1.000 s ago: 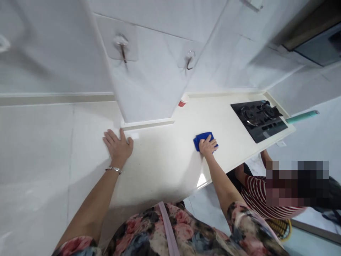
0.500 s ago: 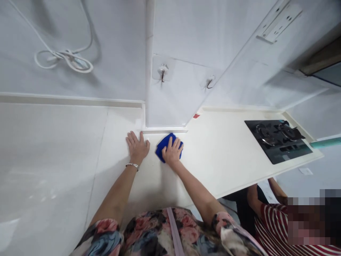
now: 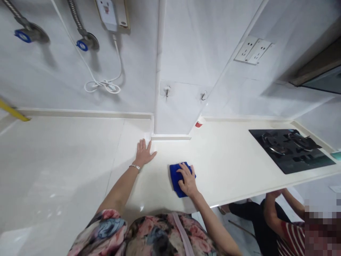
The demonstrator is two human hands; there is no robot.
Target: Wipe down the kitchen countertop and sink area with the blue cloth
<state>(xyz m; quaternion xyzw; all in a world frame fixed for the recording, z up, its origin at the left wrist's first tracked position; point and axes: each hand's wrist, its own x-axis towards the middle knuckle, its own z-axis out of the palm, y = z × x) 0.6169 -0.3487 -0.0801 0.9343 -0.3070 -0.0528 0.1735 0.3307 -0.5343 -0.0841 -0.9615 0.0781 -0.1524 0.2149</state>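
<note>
My left hand [image 3: 144, 153] lies flat on the pale countertop [image 3: 221, 156], fingers spread, close to the corner of the jutting wall; it holds nothing. A bracelet circles that wrist. To its right and nearer my body, my right hand [image 3: 188, 181] presses down on a folded blue cloth [image 3: 176, 180], fingers slightly bent over its right side. The cloth rests flat on the counter, and part of it is hidden under the palm.
Two hooks are stuck on the jutting wall [image 3: 183, 110]. Behind it stands a red and white cup [image 3: 200, 122]. A black gas hob [image 3: 290, 149] is set in the counter at right. Beyond the front edge, a person in a striped top [image 3: 291, 231] is low down.
My right hand has drawn the blue cloth away from the wall, toward my body and slightly right. My left hand stays flat near the corner. The view has shifted, showing valves and a plug.
</note>
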